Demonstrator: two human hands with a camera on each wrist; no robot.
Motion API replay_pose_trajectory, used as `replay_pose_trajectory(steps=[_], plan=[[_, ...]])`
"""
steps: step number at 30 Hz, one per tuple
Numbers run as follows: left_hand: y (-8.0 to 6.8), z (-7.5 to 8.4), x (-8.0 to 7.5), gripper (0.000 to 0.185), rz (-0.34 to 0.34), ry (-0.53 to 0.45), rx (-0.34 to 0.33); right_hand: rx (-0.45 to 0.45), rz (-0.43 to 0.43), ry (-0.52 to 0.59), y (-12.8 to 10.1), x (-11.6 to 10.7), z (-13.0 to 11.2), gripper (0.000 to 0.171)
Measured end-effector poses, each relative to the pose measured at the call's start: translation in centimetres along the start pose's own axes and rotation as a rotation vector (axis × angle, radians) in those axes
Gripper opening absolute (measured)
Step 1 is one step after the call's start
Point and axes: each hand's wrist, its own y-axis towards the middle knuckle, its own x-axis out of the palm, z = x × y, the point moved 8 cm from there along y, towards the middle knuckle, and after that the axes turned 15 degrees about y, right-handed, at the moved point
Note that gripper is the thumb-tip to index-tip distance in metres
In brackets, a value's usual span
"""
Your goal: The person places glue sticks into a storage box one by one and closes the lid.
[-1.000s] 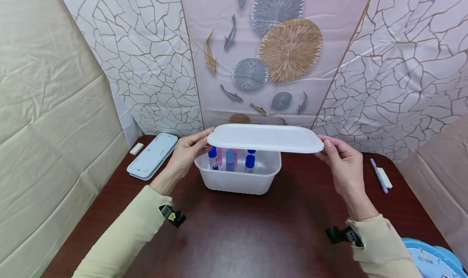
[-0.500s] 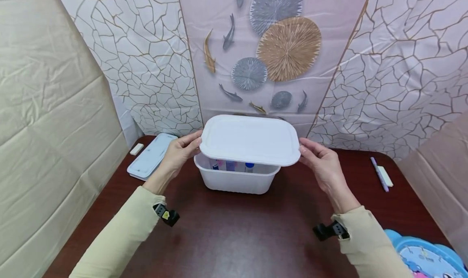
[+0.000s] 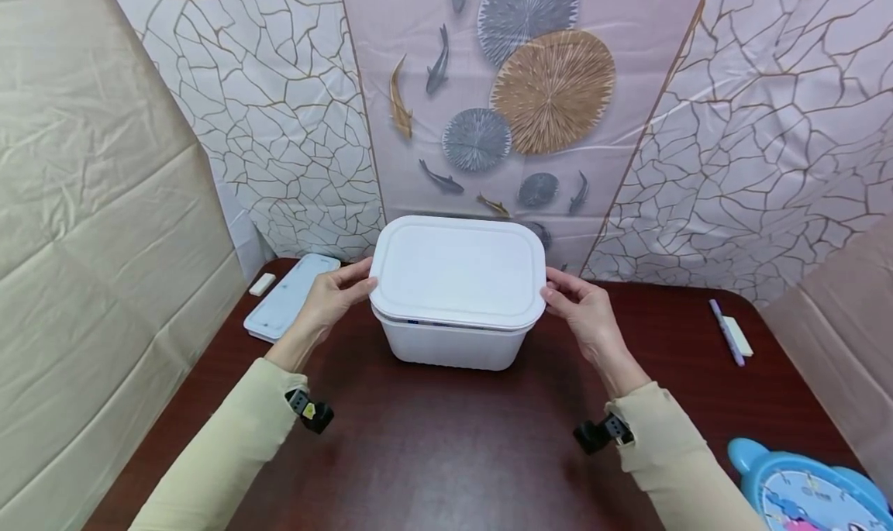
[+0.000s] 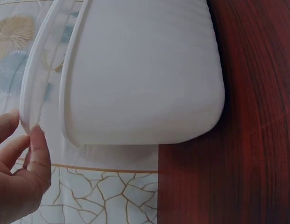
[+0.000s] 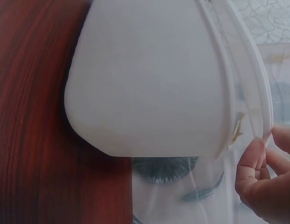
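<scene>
A white rectangular lid [image 3: 456,271] with rounded corners hangs just over a white plastic box [image 3: 453,345]. My left hand [image 3: 328,302] pinches the lid's left edge between thumb and fingers; my right hand [image 3: 582,314] pinches its right edge. Both wrist views show a narrow gap between the lid [image 4: 30,88] and the box's rim [image 4: 65,93]. In the right wrist view, fingertips grip the lid's corner beside the box [image 5: 149,84]. A sliver of blue shows under the lid's front edge; the box's contents are otherwise hidden.
On the dark red wooden table [image 3: 446,453], a pale flat case [image 3: 286,298] and a small white block [image 3: 261,284] lie at left. A purple pen [image 3: 727,333] and another white block [image 3: 739,336] lie at right. A blue clock [image 3: 809,488] is near the front right. Patterned cloth hangs behind.
Both hands have brought the lid left, levelled it and lowered it over the box. The blue-capped bottles seen inside earlier are now covered.
</scene>
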Motion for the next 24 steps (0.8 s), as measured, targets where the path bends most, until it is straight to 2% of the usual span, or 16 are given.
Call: replay_pose_trajectory(steps=[6, 13, 21, 24], plan=[[0.0, -0.7, -0.4, 0.047, 0.025, 0.086, -0.013, 0.015, 0.012, -0.056, 0.4, 0.3, 0.9, 0.044], [0.3, -1.4, -0.1, 0.047, 0.008, 0.133, -0.042, 0.046, 0.029, -0.058, 0.6, 0.6, 1.7, 0.042], [0.8, -2.1, 0.5, 0.049, -0.026, 0.117, -0.072, 0.073, 0.037, -0.058, 0.6, 0.3, 2.2, 0.042], [0.7, -2.4, 0.7, 0.05, -0.04, 0.12, -0.103, 0.09, 0.032, -0.047, 0.5, 0.2, 2.5, 0.043]])
